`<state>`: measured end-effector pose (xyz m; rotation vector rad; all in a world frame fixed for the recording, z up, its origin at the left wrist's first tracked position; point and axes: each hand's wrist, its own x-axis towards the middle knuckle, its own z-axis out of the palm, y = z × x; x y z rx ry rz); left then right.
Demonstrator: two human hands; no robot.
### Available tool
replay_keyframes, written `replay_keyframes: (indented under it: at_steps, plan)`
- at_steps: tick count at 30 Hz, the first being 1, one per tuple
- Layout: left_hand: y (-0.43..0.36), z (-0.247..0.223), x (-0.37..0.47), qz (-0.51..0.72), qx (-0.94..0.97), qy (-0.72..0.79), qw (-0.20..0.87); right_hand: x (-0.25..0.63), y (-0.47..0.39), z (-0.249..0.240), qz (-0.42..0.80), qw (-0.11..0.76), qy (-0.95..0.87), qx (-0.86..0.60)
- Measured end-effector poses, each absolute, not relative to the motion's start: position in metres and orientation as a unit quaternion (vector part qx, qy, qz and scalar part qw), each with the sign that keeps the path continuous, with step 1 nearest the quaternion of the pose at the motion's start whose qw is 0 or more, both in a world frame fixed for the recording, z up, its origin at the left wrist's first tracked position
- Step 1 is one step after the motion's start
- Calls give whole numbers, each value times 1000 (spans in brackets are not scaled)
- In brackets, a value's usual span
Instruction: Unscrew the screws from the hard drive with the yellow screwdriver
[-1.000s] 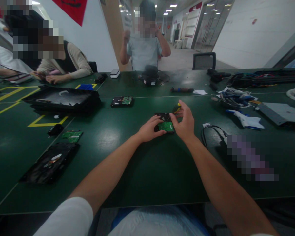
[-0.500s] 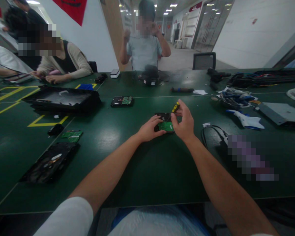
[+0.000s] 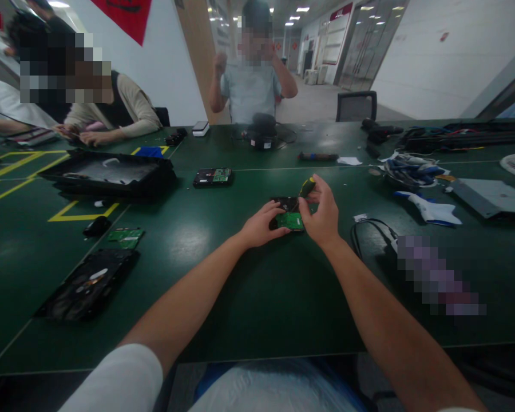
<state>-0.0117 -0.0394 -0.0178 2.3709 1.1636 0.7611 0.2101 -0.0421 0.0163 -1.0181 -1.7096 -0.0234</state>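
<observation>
Turned slightly since the earlier frame, the yellow-and-black screwdriver (image 3: 308, 186) is now seen with less of its yellow showing, while both hands are kept in nearly the same position. The black hard drive (image 3: 286, 203) is placed on the table (image 3: 189, 297), directly in front of the seated wearer, with its green board (image 3: 289, 221) faced upward along the near side.

The left hand (image 3: 257, 226) is set at the left end of the drive; its fingers are clamped on that end, the thumb along the near edge and the others toward the far edge. The screwdriver is held upright at a tilt by the right hand (image 3: 324, 214), with its fingers closed on the handle. The tip is directed at the right part of the drive; whether it is seated in a screw cannot be told.

The step in hand is judged to be screw work on the drive. For any such turn, the drive must be held flat, the tip kept in line with the screw, and light downward pressure applied so that slipping onto the board is avoided.

A second drive (image 3: 212, 177) is positioned farther off to the left. A loose circuit board (image 3: 126, 236) is located beside an open black case (image 3: 90, 283).
</observation>
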Motion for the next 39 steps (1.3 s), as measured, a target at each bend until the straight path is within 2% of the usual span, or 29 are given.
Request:
replay_keyframes:
  at_steps: [39]
  plan:
    - [-40,-19,-12,278,848,408,192,209,-46,21,-7,542,-724,-427]
